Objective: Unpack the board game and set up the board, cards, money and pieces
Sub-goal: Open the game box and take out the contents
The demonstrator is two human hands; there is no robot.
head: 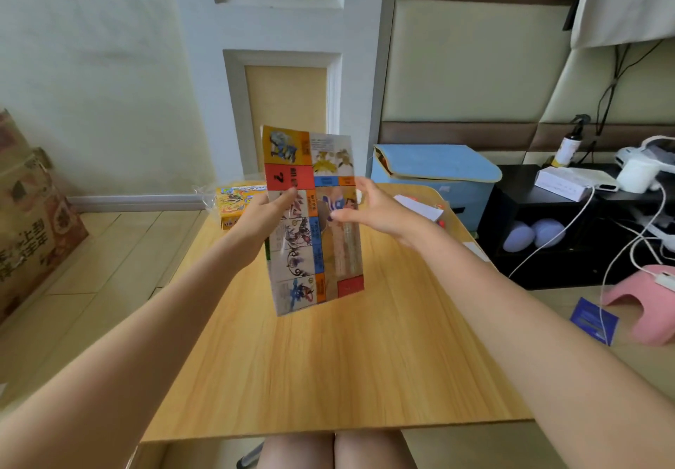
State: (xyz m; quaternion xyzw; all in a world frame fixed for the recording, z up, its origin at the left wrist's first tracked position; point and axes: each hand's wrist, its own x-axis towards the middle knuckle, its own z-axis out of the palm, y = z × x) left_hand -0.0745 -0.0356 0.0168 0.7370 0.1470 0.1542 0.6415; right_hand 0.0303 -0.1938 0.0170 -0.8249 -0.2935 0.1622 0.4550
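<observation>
Bare tabletop [328, 370] right in front of us, loads of room out to the near edge. Above it we've got the folded board [314, 220] standing upright, bottom edge hovering just over the wood. Our left hand [268, 209] pinches its left edge, thumb in front; our right hand [376, 209] is spread loose at the right edge, fingertips about touching. Looks like unfolding comes next, then laying it flat. The game box [237, 205] and small bits at the far edge crowd that side.

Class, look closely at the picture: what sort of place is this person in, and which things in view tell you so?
Probably a bedroom at home: a padded headboard-like wall panel, a blue fabric storage box and a small wooden table.
</observation>
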